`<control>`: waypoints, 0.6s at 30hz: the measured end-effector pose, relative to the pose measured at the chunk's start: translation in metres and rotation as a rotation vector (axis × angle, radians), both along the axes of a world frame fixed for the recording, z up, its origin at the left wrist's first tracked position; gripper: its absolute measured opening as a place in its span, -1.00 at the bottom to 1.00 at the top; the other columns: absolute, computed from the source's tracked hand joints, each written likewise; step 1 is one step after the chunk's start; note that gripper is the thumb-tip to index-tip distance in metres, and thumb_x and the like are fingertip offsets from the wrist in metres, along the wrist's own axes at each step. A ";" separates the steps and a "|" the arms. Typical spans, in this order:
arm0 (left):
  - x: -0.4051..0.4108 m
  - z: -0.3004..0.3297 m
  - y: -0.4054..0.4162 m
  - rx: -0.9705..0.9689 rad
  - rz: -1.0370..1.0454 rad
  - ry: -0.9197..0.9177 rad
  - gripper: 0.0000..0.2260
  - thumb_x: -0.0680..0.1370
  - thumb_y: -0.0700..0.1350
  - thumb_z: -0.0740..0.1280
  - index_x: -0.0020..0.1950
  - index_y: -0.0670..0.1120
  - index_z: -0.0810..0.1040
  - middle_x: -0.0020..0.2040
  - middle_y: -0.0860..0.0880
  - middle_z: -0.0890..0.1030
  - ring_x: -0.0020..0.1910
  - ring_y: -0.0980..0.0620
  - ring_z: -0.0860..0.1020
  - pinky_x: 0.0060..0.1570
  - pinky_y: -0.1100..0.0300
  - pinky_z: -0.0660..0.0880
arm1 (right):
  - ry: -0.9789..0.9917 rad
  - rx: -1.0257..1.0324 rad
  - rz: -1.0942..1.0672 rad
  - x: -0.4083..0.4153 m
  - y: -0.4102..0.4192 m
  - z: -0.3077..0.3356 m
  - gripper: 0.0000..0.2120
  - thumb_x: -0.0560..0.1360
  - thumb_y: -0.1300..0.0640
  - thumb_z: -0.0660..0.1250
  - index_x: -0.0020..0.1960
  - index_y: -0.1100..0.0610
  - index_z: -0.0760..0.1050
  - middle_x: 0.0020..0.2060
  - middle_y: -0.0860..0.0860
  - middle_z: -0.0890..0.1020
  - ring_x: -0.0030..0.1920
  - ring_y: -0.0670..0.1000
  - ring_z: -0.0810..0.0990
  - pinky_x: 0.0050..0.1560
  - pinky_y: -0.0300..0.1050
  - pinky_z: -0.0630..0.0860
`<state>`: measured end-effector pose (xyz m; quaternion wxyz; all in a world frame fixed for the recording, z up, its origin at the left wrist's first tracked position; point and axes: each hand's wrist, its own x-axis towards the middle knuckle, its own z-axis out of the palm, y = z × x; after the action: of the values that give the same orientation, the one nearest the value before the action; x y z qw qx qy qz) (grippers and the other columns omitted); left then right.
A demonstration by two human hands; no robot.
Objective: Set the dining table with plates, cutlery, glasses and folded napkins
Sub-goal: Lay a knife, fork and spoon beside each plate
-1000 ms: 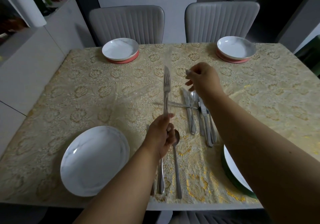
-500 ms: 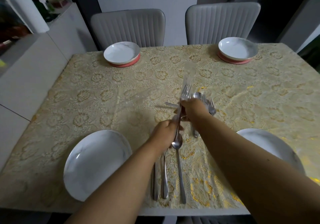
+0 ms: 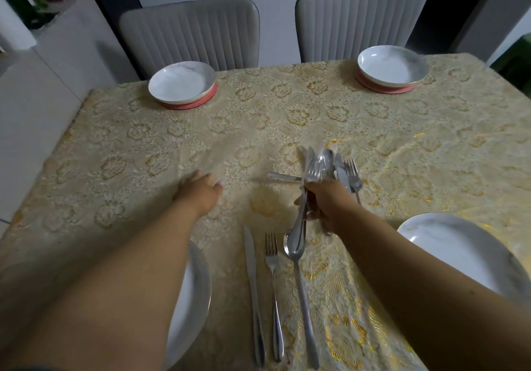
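Gold brocade-clothed counter [image 3: 143,155]; right hand [image 3: 324,201] grip clenched around slim steel fork bundle [image 3: 309,186], mid-handle; stiff, slippery, light. Left hand [image 3: 201,189] open, empty.

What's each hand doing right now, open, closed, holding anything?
Left hand: open, fingers extended over the tablecloth, holding nothing.
Right hand: closed around a bundle of cutlery.

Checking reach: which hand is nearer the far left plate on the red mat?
Left. The left hand lies open, nearer that plate; the right hand grips cutlery farther right.
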<state>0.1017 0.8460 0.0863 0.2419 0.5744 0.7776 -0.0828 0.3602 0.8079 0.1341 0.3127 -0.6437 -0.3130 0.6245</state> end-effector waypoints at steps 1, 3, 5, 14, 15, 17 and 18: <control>0.011 -0.003 0.006 0.013 -0.038 -0.013 -0.45 0.62 0.21 -0.02 0.56 0.01 0.13 0.58 -0.03 0.03 0.54 -0.15 0.02 0.50 -0.08 0.01 | 0.005 0.004 -0.012 0.002 0.002 0.000 -0.75 0.62 0.16 0.16 -0.14 0.28 0.45 -0.41 0.11 0.59 -0.36 0.09 0.54 -0.24 0.03 0.54; 0.041 0.000 0.018 0.023 -0.082 -0.057 -0.43 0.63 0.21 -0.05 0.56 -0.06 0.13 0.58 -0.04 0.08 0.53 -0.14 0.06 0.49 -0.04 0.04 | 0.013 0.016 -0.036 0.007 0.006 0.002 -0.76 0.63 0.16 0.15 -0.14 0.28 0.43 -0.39 0.12 0.57 -0.37 0.08 0.53 -0.29 -0.01 0.51; 0.074 0.011 0.030 0.042 -0.136 -0.116 -0.44 0.64 0.20 -0.08 0.54 -0.10 0.20 0.56 -0.08 0.16 0.50 -0.17 0.13 0.46 -0.04 0.09 | 0.008 0.028 -0.067 0.011 0.010 0.004 -0.76 0.63 0.16 0.17 -0.14 0.29 0.43 -0.38 0.13 0.56 -0.37 0.07 0.52 -0.30 -0.01 0.51; 0.176 0.073 -0.006 0.116 -0.020 -0.718 -0.56 0.65 0.13 0.05 0.15 -0.19 0.51 0.08 -0.19 0.59 0.06 -0.17 0.57 0.06 0.09 0.49 | -0.062 0.142 -0.297 0.042 0.034 0.007 -0.74 0.62 0.12 0.20 -0.13 0.28 0.48 -0.34 0.15 0.58 -0.49 0.01 0.54 -0.51 -0.17 0.48; 0.181 0.075 -0.016 -0.058 0.060 -0.886 -0.58 0.65 0.13 0.08 0.11 -0.19 0.51 -0.03 -0.17 0.61 -0.09 -0.11 0.61 -0.06 0.11 0.55 | -0.078 0.152 -0.341 0.044 0.036 0.010 -0.73 0.62 0.11 0.20 -0.14 0.28 0.48 -0.33 0.13 0.57 -0.47 0.00 0.53 -0.50 -0.15 0.48; 0.184 0.075 -0.033 -0.205 0.162 -1.056 -0.69 0.66 0.02 0.14 0.07 -0.21 0.49 -0.24 -0.09 0.52 -0.38 0.05 0.49 -0.46 0.26 0.47 | -0.033 0.170 -0.417 0.048 0.040 0.012 -0.72 0.62 0.10 0.19 -0.15 0.27 0.49 -0.30 0.13 0.57 -0.38 0.04 0.56 -0.33 -0.06 0.58; 0.185 0.072 -0.036 -0.194 0.190 -1.087 -0.75 0.66 -0.06 0.15 0.09 -0.23 0.48 -0.29 -0.07 0.45 -0.44 0.09 0.38 -0.58 0.30 0.36 | -0.006 0.175 -0.433 0.049 0.040 0.014 -0.72 0.62 0.12 0.19 -0.16 0.26 0.50 -0.29 0.14 0.58 -0.34 0.06 0.57 -0.23 0.02 0.61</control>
<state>0.2863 0.8098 0.1578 0.6660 0.4370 0.5783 0.1761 0.4093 0.8483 0.1485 0.4932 -0.6680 -0.2214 0.5114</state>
